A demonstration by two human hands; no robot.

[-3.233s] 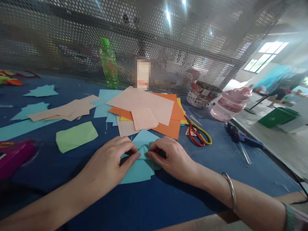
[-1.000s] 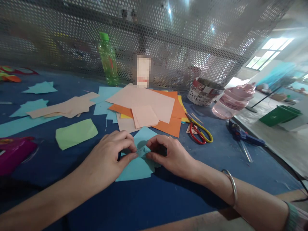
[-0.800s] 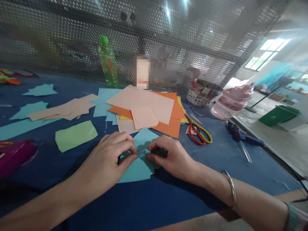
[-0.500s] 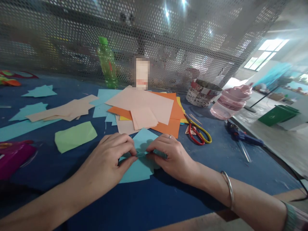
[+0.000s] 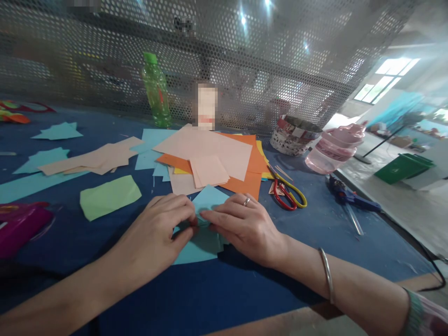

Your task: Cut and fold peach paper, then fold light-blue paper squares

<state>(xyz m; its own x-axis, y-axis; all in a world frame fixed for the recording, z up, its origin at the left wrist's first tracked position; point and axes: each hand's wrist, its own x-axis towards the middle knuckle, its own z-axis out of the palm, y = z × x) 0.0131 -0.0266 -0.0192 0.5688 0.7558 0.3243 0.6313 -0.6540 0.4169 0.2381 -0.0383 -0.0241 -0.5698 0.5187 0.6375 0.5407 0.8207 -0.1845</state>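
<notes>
A folded light blue paper (image 5: 207,199) lies on the blue tabletop (image 5: 245,298) right in front of me. My left hand (image 5: 157,228) has its fingers curled and pinches a fold at the paper's middle. My right hand (image 5: 245,226), with a ring and a bangle on the wrist, lies flat on the paper with its fingers stretched toward the left hand. The fingertips of both hands meet over the fold, and most of the paper's middle is hidden under them.
Behind the paper sits a stack of peach and orange sheets (image 5: 213,154). A green sheet (image 5: 108,196) and paper scraps lie left, scissors (image 5: 289,191) and a glue gun (image 5: 350,198) right. A green bottle (image 5: 156,91), basket (image 5: 296,135) and pink container (image 5: 334,149) stand by the perforated screen.
My right hand went from a curled pinch on the fold to lying flat over it, fingers stretched leftward. The left hand stayed pinched at the fold.
</notes>
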